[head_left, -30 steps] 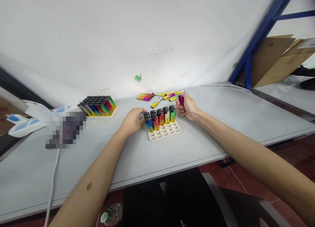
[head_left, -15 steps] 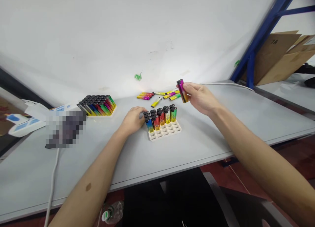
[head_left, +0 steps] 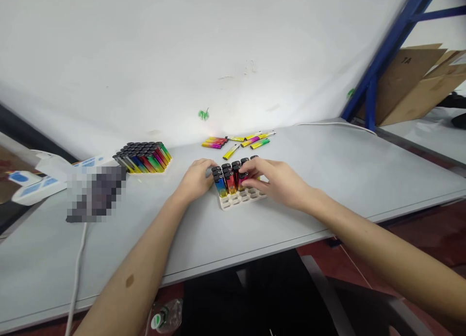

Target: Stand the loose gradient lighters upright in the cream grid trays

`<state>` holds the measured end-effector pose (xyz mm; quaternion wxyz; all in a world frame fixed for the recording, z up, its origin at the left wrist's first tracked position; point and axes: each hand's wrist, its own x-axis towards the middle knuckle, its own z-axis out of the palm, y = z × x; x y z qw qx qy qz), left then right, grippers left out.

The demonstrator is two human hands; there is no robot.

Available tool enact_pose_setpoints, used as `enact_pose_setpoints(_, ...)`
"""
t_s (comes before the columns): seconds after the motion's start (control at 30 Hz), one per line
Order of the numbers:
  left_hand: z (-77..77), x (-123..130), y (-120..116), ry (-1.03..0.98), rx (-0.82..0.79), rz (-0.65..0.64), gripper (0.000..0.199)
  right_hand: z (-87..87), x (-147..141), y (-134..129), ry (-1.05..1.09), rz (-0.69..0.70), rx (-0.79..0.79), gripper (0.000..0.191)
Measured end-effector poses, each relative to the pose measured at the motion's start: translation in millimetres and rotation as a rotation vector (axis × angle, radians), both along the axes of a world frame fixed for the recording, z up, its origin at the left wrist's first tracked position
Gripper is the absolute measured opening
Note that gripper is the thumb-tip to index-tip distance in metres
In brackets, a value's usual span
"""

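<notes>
A white tray [head_left: 236, 200] with rows of round-edged slots stands on the grey table, its back rows filled with upright, black-topped lighters in bright colours. My right hand [head_left: 274, 180] pinches a magenta lighter [head_left: 242, 181] at the tray, beside a red lighter [head_left: 230, 181], and hides the tray's right part. Around the tray's back left corner, my left hand [head_left: 198, 178] curls with its fingertips against the lighters there; whether it grips the tray or a lighter is hidden. Several loose lighters [head_left: 231, 152] lie flat behind the tray.
A packed block of lighters [head_left: 145, 157] stands at the back left. Nearby are a pixelated dark object [head_left: 98, 193], a white cable [head_left: 78, 273] and a white power strip [head_left: 40, 185]. Cardboard boxes [head_left: 411, 83] stand beyond the blue frame [head_left: 370, 103] at right.
My right hand has moved left and down with the magenta lighter, from above the table's right side to the tray. My left hand has stayed in place.
</notes>
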<state>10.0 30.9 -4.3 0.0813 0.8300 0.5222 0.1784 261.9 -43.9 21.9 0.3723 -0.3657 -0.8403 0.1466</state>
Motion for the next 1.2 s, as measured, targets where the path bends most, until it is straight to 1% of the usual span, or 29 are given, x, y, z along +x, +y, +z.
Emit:
enact_pose_setpoints(0.13,0.5,1,-1,-0.017,-0.015,0.001,0.033,-1.1,-4,3,-0.1,-0.02,0.123,0.02)
enact_pose_setpoints(0.27,-1.5,0,0,-0.02,-0.017,0.003,0.03,-2.1,-5,0,-0.191,-0.136,0.259,0.021)
enact_pose_setpoints(0.33,-2.8,0,0,-0.022,-0.008,-0.004,0.029,0.3,-5,-2,-0.191,-0.18,0.289,0.024)
enact_pose_setpoints(0.4,-3.8,2,0,-0.015,0.013,0.006,0.028,6.6,-3,-1,-0.132,-0.204,0.294,0.025)
enact_pose_setpoints(0.47,-4.4,5,1,0.012,0.042,0.029,0.028,15.7,0,8,-0.036,-0.23,0.288,0.024)
enact_pose_setpoints(0.53,-4.5,8,3,0.063,0.067,0.054,0.031,23.7,4,27,0.071,-0.263,0.259,0.025)
enact_pose_setpoints(0.6,-4.6,13,10,0.114,0.099,0.085,0.034,25.4,9,52,0.195,-0.309,0.188,0.029)
enact_pose_setpoints(0.67,-5.1,16,23,0.138,0.147,0.135,0.038,18.0,13,79,0.307,-0.338,0.019,0.032)
enact_pose_setpoints(0.7,-5.4,17,31,0.141,0.171,0.154,0.04,11.3,16,91,0.348,-0.347,-0.072,0.033)
enact_pose_setpoints(0.77,-6.1,19,51,0.132,0.211,0.181,0.044,-5.4,20,108,0.38,-0.375,-0.195,0.034)
enact_pose_setpoints(0.87,-7.6,18,83,0.106,0.232,0.141,0.055,-27.4,25,119,0.316,-0.408,-0.247,0.03)
enact_pose_setpoints(0.97,-9.5,16,108,0.172,0.125,0.023,0.063,-36.7,26,118,0.234,-0.417,-0.245,0.028)
enact_pose_setpoints(1.0,-10.2,16,112,0.189,0.081,-0.009,0.063,-37.3,26,117,0.212,-0.418,-0.246,0.028)
enact_pose_setpoints(1.07,-11.5,14,114,0.192,0.071,-0.029,0.061,-36.8,25,115,0.175,-0.427,-0.239,0.028)
enact_pose_setpoints(1.13,-13.1,12,108,0.186,0.093,-0.014,0.06,-35.7,24,113,0.144,-0.436,-0.222,0.028)
enact_pose_setpoints(1.2,-15.0,9,98,0.182,0.117,0.002,0.059,-35.2,23,109,0.126,-0.427,-0.216,0.028)
